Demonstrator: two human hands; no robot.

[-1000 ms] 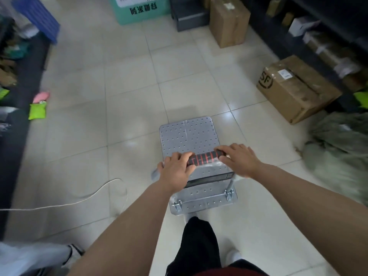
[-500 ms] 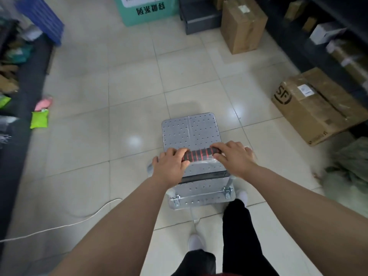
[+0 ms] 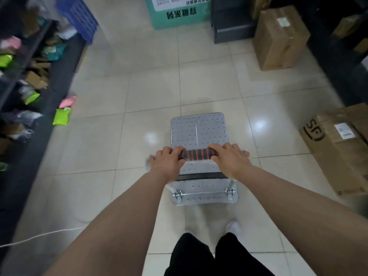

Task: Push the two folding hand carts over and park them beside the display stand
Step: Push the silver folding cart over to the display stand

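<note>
In the middle of the frame the silver folding hand cart [image 3: 199, 132] stands on the tiled floor [image 3: 119, 96]. The left hand [image 3: 166, 163] and right hand [image 3: 232, 160] each grip an end of its black-and-red handle [image 3: 197, 154], with the fingers [image 3: 176, 150] curled over the bar and pressed together. A brown cardboard box [image 3: 338, 150] lies near the cart at the right edge. A taller carton [image 3: 278, 36] and a green box [image 3: 177, 14] stand at the top, dark shelves [image 3: 29, 62] of packets run down the left, and a white cable [image 3: 39, 235] crosses the lower left.
</note>
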